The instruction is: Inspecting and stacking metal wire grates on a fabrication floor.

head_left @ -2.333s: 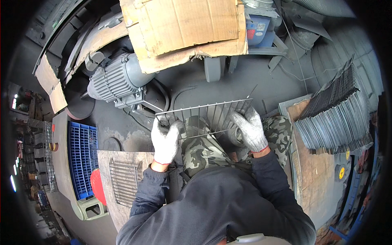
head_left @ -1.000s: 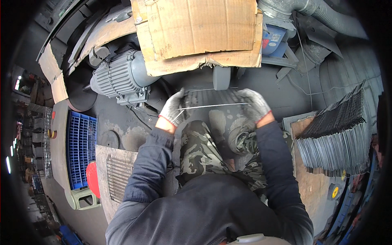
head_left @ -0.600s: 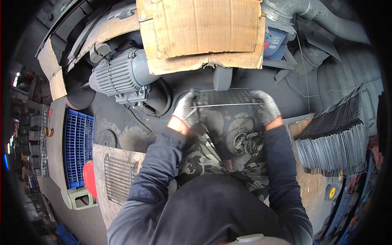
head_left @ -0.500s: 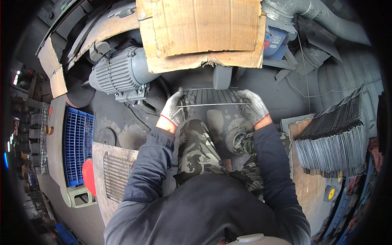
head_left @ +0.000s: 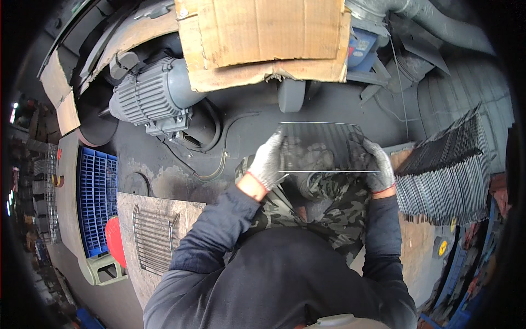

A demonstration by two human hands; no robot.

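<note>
Between my hands I hold a wire rack (head_left: pixel 329 171), a rectangular metal grid whose thin bars are blurred by motion, above my camouflage-patterned knees. My left hand (head_left: pixel 267 163), in a whitish work glove with a red cuff, is closed on its left end. On its right end my right hand (head_left: pixel 379 164), gloved alike, is closed too. The fingers of both hands are partly hidden behind the rack. Close to my right hand stands a dense stack of similar wire racks (head_left: pixel 442 192). Another wire rack (head_left: pixel 154 238) lies on a board at my left.
A grey wheel-like part (head_left: pixel 291 96) juts out below a cardboard sheet (head_left: pixel 263 33) ahead. A ribbed electric motor (head_left: pixel 147 93) sits ahead on the left. Blue plastic crates (head_left: pixel 98 200) and a red round seat (head_left: pixel 115 241) stand left. A grey duct (head_left: pixel 449 24) runs at the upper right.
Both hands have moved the wire rack to the right and nearer to my body, away from the grey wheel-like part. The view has shifted slightly.
</note>
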